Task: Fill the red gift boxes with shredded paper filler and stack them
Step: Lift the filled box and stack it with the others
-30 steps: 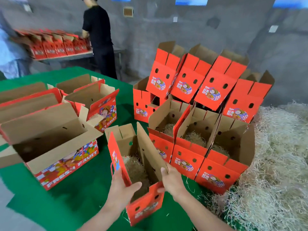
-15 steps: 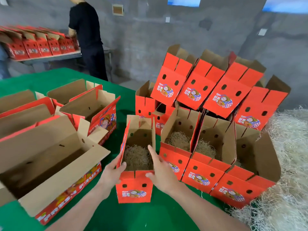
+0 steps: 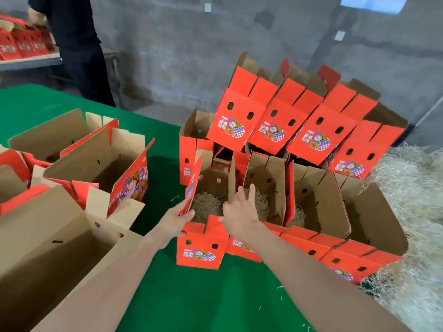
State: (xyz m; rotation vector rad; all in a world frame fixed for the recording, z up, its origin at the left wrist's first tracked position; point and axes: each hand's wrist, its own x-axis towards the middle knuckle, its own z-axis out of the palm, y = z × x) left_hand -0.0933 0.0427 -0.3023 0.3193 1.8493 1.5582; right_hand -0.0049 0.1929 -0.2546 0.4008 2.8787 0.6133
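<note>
A red gift box with shredded paper filler inside stands on the green table, at the left end of a row of filled red boxes. My left hand grips its left side flap, thumb over the edge. My right hand rests with straight fingers on its right cardboard flap. Behind the row, more red boxes lean stacked in an upper tier.
Larger open cartons fill the table's left side. A heap of loose shredded filler lies at the right. A person in black stands at a far shelf of red boxes.
I have carried the filled box forward and to the right and set it against the row of filled boxes. My hands stay on its two side flaps.
</note>
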